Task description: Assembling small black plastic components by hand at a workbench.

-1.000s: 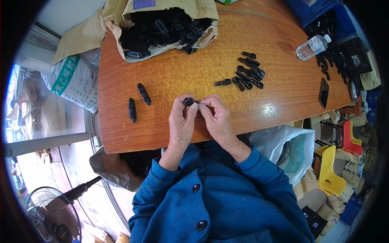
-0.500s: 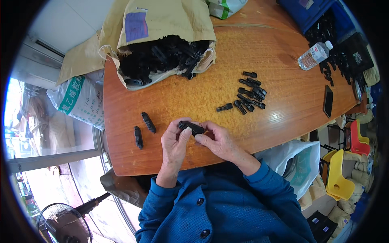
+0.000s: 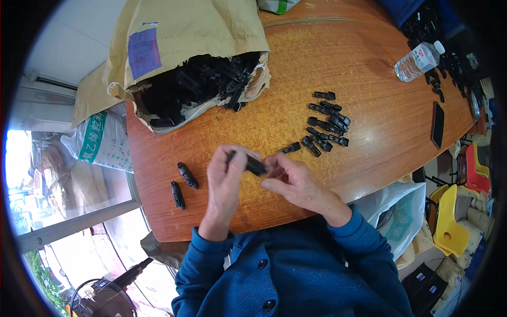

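Observation:
My left hand is closed around a slim black plastic part, thumb on top, just above the table's near edge. Part of it is hidden by the fingers. At the right end of that part is my right hand, its thumb apart from the curled fingers. Motion blurs those fingertips, so whether they touch the part is unclear. Left of my hands lie two similar black parts, one slightly farther than the other. Beyond my right hand rests a loose pile of smaller black pieces, with a single piece nearer my fingers.
A torn paper sack full of black parts lies open on the wooden table. Toward the right are a water bottle, a dark phone and more black parts. Yellow chairs stand beyond the table's right edge.
My right thumb has come off the black part, and that hand has shifted slightly right. The part stays in my left hand. The whole view has turned a little.

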Demonstrator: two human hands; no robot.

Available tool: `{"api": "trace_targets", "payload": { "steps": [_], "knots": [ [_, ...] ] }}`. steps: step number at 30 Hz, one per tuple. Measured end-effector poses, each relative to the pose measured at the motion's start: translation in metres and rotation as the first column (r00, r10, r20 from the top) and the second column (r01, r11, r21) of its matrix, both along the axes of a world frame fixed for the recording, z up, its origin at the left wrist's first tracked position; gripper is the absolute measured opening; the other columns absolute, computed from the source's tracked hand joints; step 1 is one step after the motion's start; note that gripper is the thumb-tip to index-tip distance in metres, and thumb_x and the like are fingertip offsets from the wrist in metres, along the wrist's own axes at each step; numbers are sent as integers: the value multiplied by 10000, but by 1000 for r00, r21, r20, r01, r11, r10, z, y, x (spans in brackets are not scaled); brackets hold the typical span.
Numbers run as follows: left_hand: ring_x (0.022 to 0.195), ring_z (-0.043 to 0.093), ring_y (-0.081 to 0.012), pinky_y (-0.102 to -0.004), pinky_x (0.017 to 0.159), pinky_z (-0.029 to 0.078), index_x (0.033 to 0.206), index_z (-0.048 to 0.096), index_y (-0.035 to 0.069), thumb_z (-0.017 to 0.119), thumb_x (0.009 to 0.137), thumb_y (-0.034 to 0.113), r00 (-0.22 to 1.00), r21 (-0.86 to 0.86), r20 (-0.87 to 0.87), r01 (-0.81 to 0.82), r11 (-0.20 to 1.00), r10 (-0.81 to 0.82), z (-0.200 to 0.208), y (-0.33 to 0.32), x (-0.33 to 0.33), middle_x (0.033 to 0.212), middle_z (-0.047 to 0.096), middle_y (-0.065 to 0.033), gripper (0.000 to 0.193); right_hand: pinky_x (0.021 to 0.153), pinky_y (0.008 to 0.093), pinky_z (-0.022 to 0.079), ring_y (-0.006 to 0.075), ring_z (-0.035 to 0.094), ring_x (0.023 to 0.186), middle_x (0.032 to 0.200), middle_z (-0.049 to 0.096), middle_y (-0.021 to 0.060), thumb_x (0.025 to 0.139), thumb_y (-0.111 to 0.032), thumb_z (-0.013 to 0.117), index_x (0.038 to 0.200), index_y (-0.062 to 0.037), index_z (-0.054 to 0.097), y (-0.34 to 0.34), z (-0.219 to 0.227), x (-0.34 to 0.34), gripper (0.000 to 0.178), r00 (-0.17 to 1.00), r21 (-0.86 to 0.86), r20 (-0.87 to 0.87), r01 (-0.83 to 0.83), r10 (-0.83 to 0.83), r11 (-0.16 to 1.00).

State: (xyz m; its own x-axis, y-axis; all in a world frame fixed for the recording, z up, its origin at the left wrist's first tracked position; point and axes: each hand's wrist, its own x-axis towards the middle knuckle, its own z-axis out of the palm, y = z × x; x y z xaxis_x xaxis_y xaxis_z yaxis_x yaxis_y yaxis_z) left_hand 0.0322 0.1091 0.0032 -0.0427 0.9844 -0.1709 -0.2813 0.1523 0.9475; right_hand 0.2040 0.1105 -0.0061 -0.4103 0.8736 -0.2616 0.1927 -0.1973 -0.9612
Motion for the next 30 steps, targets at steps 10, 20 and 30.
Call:
{"api": "trace_targets", "payload": {
  "steps": [10, 20, 30],
  "knots": [
    [791, 580, -363, -433, 653, 466, 891, 511, 76, 634, 818, 172, 161, 234, -966, 223, 946, 202, -18, 109, -15, 886, 583, -123, 172, 651, 318, 507, 229, 549, 833, 890, 499, 88, 759, -75, 558, 1081, -15, 582, 31, 0, 16, 328, 631, 642, 741, -565, -231, 518],
    [596, 551, -80, -188, 481, 401, 984, 559, 71, 598, 870, 57, 974, -137, -214, 46, 990, -75, -15, 48, -49, 787, 587, -33, 122, 713, 262, 495, 159, 595, 823, 944, 523, 65, 834, 88, 572, 967, 11, 572, 2, -7, 18, 154, 987, 344, -110, 150, -119, 927],
    [621, 526, -106, -180, 491, 413, 1104, 568, 58, 580, 882, 56, 747, -109, 629, 360, 926, -216, 2, -65, -44, 886, 610, -89, 222, 744, 239, 476, 122, 576, 882, 992, 583, 54, 809, 89, 622, 947, -31, 598, -53, 38, -13, 185, 986, 524, -162, 62, 28, 849]
  ]
}}
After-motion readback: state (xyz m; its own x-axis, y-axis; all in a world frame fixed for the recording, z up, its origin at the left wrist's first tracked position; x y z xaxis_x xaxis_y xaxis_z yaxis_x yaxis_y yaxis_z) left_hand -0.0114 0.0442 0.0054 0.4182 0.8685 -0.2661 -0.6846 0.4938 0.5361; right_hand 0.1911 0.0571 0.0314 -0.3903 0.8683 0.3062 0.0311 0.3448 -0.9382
